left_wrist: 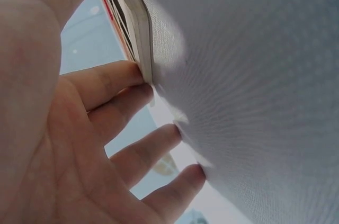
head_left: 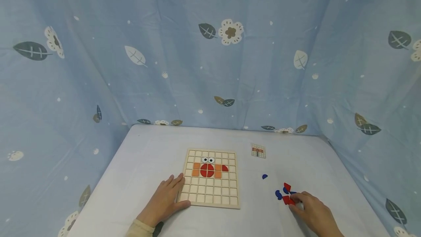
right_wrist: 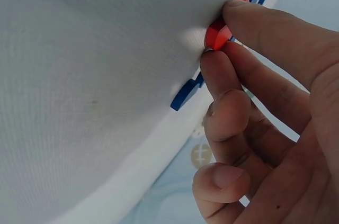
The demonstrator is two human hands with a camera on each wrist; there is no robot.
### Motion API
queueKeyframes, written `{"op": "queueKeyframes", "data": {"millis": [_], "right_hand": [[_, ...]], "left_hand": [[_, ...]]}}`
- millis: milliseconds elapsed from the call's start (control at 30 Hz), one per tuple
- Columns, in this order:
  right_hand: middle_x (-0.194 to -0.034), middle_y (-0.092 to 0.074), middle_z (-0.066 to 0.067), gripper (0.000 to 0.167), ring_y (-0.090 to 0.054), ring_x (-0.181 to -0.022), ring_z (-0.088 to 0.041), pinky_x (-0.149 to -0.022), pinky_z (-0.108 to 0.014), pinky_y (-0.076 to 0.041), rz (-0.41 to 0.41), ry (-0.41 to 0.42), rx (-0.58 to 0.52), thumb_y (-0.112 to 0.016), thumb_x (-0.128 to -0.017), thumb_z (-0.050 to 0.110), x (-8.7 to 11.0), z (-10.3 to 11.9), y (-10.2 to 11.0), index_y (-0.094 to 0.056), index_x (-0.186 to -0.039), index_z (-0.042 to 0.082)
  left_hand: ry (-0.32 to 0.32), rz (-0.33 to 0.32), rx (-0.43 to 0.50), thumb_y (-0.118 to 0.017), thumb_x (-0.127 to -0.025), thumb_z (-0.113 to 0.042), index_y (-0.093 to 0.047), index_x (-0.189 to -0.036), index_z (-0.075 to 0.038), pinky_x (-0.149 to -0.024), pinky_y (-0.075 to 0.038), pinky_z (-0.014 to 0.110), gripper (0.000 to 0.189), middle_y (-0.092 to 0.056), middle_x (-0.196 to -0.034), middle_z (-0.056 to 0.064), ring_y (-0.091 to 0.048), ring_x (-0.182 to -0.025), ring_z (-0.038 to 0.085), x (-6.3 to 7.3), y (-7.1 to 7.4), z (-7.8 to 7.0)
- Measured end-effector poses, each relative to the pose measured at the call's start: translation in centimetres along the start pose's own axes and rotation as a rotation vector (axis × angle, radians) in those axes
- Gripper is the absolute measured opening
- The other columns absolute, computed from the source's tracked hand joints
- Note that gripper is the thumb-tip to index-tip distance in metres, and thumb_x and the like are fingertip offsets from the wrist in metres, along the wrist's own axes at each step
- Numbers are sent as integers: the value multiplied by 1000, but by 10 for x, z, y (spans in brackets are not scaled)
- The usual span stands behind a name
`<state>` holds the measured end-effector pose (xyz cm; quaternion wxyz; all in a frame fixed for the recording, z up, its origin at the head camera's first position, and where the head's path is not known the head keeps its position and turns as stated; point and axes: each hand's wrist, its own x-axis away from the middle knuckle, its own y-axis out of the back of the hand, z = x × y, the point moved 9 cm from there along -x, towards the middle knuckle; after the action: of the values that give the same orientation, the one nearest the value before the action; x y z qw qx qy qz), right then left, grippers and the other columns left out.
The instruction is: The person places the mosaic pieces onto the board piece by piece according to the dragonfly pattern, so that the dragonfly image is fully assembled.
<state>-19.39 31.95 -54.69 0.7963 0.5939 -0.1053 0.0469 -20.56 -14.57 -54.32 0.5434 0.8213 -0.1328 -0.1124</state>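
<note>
My left hand [head_left: 166, 198] rests at the lower left corner of a wooden grid board [head_left: 213, 190], fingers fairly straight and spread. In the left wrist view its fingertips touch the board's edge and the white cloth. On the board sit a round eyes piece [head_left: 208, 160], red quarter circles [head_left: 207, 170] forming a disc, orange squares [head_left: 218, 171] and a single red quarter piece [head_left: 225, 168]. To the right, my right hand [head_left: 312, 209] pinches a red piece [right_wrist: 216, 34] between thumb and fingers, low over the cloth. Blue curved pieces [head_left: 278, 194] and another red piece [head_left: 287, 186] lie beside it.
A small pattern card [head_left: 258, 150] lies behind the board, to its right. One blue half-round piece [head_left: 264, 176] is apart from the pile, between board and right hand. Blue printed curtains [head_left: 184, 65] surround the white-covered table [head_left: 158, 145] at the back and sides.
</note>
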Motion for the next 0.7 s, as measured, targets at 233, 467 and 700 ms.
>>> {"op": "queueKeyframes", "data": {"millis": [233,467,700], "right_hand": [[-92,-67,1,35,-60,-78,-16,-81,-52,-60,-66,38,9,-89,-77,28,0,4,8,-76,-105,11],[-92,-65,4,31,-54,-73,-14,-68,-39,-59,-181,131,5,-88,-79,29,1,15,18,-76,-103,15],[-91,-65,8,29,-51,-72,-11,-63,-34,-53,-225,189,9,-87,-80,32,-3,30,20,-77,-102,18]], "left_hand": [[10,8,-2,-72,-85,-60,-50,-147,1,-111,-34,66,90,-43,-157,15,-38,-142,46,0,1,-1],[7,0,-7,-72,-85,-60,-50,-147,1,-111,-34,67,90,-44,-156,14,-38,-142,46,-1,1,0],[18,22,-5,-70,-85,-64,-49,-149,-1,-111,-33,67,92,-42,-157,13,-37,-143,46,-2,-3,1]]}}
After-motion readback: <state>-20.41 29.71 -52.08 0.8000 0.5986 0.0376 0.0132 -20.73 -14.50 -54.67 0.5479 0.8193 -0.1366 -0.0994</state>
